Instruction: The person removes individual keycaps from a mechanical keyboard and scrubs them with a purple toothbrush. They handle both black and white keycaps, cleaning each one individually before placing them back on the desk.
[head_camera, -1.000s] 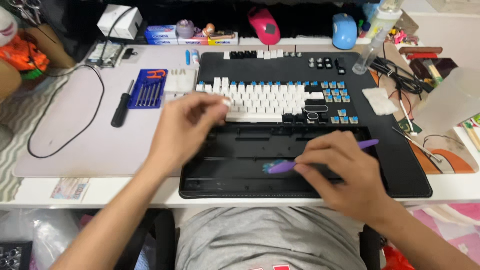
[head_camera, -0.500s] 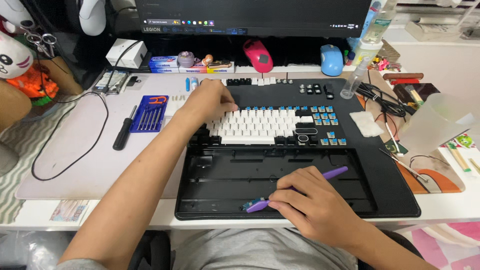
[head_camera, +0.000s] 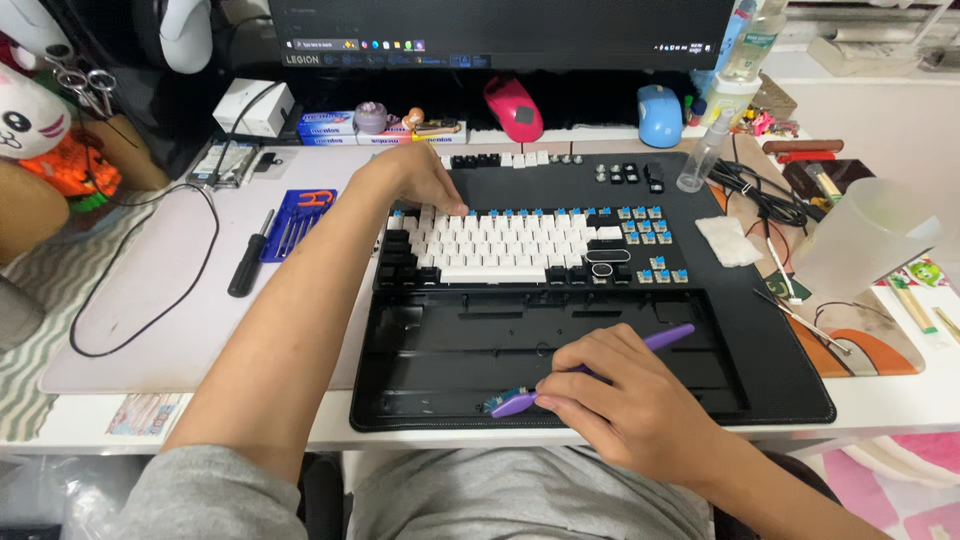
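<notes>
Keyboard assembly (head_camera: 520, 245), partly fitted with white and black keycaps and with blue switches showing at its top row and right end, lies on a black mat (head_camera: 790, 350) on the counter (head_camera: 150, 290). Just in front of it, nearer to me, lies an empty black keyboard case (head_camera: 450, 350), also on the mat.

Left hand (head_camera: 415, 180): I see it reaching forward across the mat to the upper left corner of the keyboard assembly. The fingers are curled downward and the fingertips touch the top row of keys. The grip is closed loosely at the board's edge; I cannot tell whether it clamps a keycap or only presses on it.

Right hand (head_camera: 625, 400): it rests over the lower right part of the case. The grip is clamped on a purple tool (head_camera: 672, 337) of pen shape, held at a slant, with its tail pointing up and to the right and its working end (head_camera: 510, 403) low and to the left, at the front wall of the case.

Loose keycaps (head_camera: 500, 160), black and white, lie in a row on the mat beyond the keyboard assembly, with a few more black ones (head_camera: 630, 175) to the right. A blue screwdriver set (head_camera: 298, 222) and a black-handled screwdriver (head_camera: 250, 255) lie on the counter to the left of the mat. A white cloth pad (head_camera: 728, 240) lies on the mat to the right of the keyboard assembly, and a small clear spray bottle (head_camera: 700, 160) stands beyond it.
</notes>
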